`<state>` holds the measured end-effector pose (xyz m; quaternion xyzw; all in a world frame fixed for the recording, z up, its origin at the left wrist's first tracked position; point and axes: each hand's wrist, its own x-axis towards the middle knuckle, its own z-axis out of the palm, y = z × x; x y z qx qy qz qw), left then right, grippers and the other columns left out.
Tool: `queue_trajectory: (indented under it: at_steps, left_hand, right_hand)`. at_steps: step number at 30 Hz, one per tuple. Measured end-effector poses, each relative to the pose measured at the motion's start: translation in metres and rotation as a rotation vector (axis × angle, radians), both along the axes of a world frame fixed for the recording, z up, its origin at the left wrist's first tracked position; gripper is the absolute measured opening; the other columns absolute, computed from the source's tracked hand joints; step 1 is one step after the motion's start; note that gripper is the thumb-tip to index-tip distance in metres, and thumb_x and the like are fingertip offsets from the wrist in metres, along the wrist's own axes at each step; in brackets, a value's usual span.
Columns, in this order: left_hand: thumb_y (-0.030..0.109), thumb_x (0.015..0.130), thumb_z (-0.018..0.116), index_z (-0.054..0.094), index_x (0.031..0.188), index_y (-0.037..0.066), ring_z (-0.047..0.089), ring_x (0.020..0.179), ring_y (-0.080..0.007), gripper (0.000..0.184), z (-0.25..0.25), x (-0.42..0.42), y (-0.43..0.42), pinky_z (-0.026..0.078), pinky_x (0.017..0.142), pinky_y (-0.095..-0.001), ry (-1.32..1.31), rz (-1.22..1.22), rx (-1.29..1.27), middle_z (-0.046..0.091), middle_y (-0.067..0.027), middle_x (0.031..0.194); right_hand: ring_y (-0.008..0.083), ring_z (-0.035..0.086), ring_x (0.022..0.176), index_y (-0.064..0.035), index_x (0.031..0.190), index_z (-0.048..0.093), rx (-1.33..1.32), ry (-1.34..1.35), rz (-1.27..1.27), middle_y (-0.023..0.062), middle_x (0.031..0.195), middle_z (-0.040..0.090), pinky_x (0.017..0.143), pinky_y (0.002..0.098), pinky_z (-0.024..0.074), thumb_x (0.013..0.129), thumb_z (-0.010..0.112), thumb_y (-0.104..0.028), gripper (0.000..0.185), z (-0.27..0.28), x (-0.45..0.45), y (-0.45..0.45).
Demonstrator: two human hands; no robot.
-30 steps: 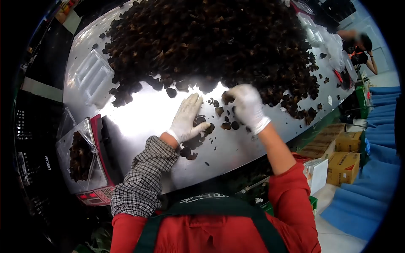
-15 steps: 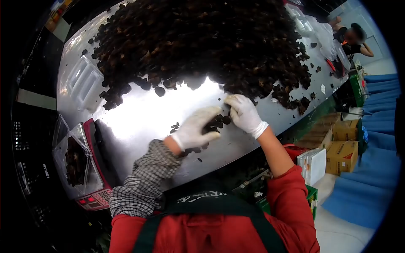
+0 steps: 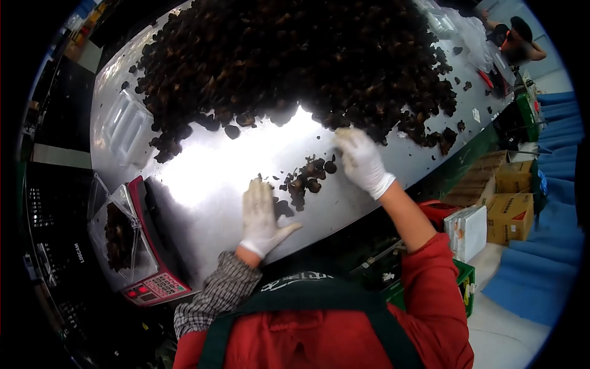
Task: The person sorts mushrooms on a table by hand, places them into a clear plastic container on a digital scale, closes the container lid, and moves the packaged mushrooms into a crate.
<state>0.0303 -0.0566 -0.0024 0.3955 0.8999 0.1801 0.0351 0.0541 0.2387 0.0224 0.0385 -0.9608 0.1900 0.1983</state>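
Left hand (image 3: 259,222) spread wide and right hand (image 3: 364,163) bent, its hold unclear, were around dark pieces (image 3: 314,185) toward the table's (image 3: 212,224) front edge, whose handling seemed the present step, calling for closer fingers.

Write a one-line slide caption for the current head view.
Two gloved hands, left and right, flank a small cluster of dark pieces on a metal table, below a large heap.

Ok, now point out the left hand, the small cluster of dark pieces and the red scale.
left hand (image 3: 259,220): head view, back of the glove
small cluster (image 3: 299,184): head view, its middle
red scale (image 3: 161,288): head view, keypad
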Motion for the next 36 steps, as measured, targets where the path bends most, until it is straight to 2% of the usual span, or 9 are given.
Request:
queue_trajectory:
  at_steps: [5,9,13,17,24,30,32,35,36]
  left_hand:
    - [0.045,0.063,0.081,0.01,0.146,-0.003,0.018,0.139,-0.0429,0.12,-0.008,-0.012,0.066,0.017,0.114,-0.0492,-0.196,-0.165,0.31,0.019,-0.0296,0.148]
    - [0.049,0.07,0.076,0.011,0.146,-0.005,0.009,0.142,-0.0405,0.113,-0.017,-0.027,0.036,0.009,0.116,-0.0477,0.032,0.042,0.3,0.013,-0.0282,0.151]
    - [0.057,0.075,0.067,0.015,0.144,-0.008,0.01,0.142,-0.0397,0.108,-0.015,-0.039,0.055,0.007,0.116,-0.0465,-0.046,0.076,0.049,0.018,-0.0281,0.149]
    - [0.063,0.075,0.063,0.018,0.142,-0.009,0.028,0.135,-0.0427,0.109,-0.012,-0.015,0.094,0.021,0.113,-0.0492,-0.102,-0.161,0.238,0.03,-0.0288,0.142]
    - [0.046,0.074,0.073,0.02,0.141,-0.01,0.033,0.13,-0.0426,0.101,-0.009,0.075,0.174,0.023,0.111,-0.0504,-0.33,-0.3,0.394,0.034,-0.0296,0.138]
    - [0.04,0.084,0.064,0.021,0.145,-0.003,0.024,0.138,-0.0408,0.086,0.046,0.091,0.23,0.019,0.113,-0.0477,-0.472,-0.53,0.558,0.027,-0.0286,0.146]
    - [0.045,0.087,0.059,0.023,0.145,-0.002,0.024,0.139,-0.0394,0.083,0.047,0.063,0.204,0.017,0.114,-0.0463,-0.48,-0.535,0.579,0.025,-0.0274,0.148]
    - [0.022,0.083,0.064,0.029,0.142,-0.004,0.029,0.136,-0.0406,0.074,0.02,0.012,0.139,0.023,0.113,-0.0441,-0.291,-0.38,0.637,0.029,-0.0277,0.146]
    - [0.02,0.084,0.06,0.031,0.141,-0.005,0.03,0.135,-0.0408,0.069,0.009,-0.004,0.117,0.024,0.113,-0.0439,-0.463,-0.201,0.705,0.03,-0.0279,0.145]
  right_hand:
    - [0.0356,0.052,0.115,-0.001,0.116,0.059,-0.206,-0.092,-0.036,0.019,0.122,0.057,0.102,0.0406,0.0408,0.078,0.053,0.003,0.039,-0.032,0.0,-0.016]
    - [0.0361,0.046,0.124,-0.0003,0.123,0.055,-0.207,-0.133,0.056,0.0206,0.129,0.052,0.108,0.0431,0.0329,0.089,0.051,-0.013,0.036,-0.036,-0.016,-0.005]
    - [0.0343,0.042,0.128,-0.0004,0.124,0.054,-0.183,-0.201,0.181,0.0197,0.133,0.05,0.11,0.0425,0.0312,0.092,0.049,-0.021,0.039,-0.036,-0.036,-0.02]
    - [0.0345,0.051,0.113,0.0035,0.108,0.058,-0.173,-0.206,0.315,0.0191,0.115,0.057,0.099,0.0432,0.0413,0.082,0.057,-0.02,0.035,-0.032,-0.005,-0.02]
    - [0.033,0.056,0.095,-0.0005,0.098,0.059,-0.064,-0.277,0.064,0.0151,0.098,0.058,0.081,0.0422,0.0479,0.072,0.062,-0.012,0.029,0.009,0.108,0.032]
    - [0.0376,0.047,0.119,0.0009,0.122,0.053,0.162,-0.235,-0.43,0.02,0.128,0.051,0.102,0.0452,0.0368,0.075,0.059,-0.005,0.048,0.048,0.199,0.097]
    - [0.0391,0.045,0.12,0.0024,0.126,0.05,0.164,-0.213,-0.397,0.0225,0.13,0.049,0.103,0.0463,0.035,0.075,0.06,-0.005,0.053,0.049,0.192,0.075]
    - [0.0422,0.047,0.117,0.0061,0.118,0.052,-0.001,-0.188,-0.255,0.0263,0.123,0.051,0.104,0.0477,0.0344,0.068,0.065,-0.008,0.054,0.044,0.143,-0.008]
    - [0.042,0.041,0.125,0.0024,0.127,0.049,-0.115,-0.159,-0.15,0.0243,0.129,0.048,0.109,0.0526,0.0265,0.072,0.064,-0.01,0.058,0.005,0.128,-0.038]
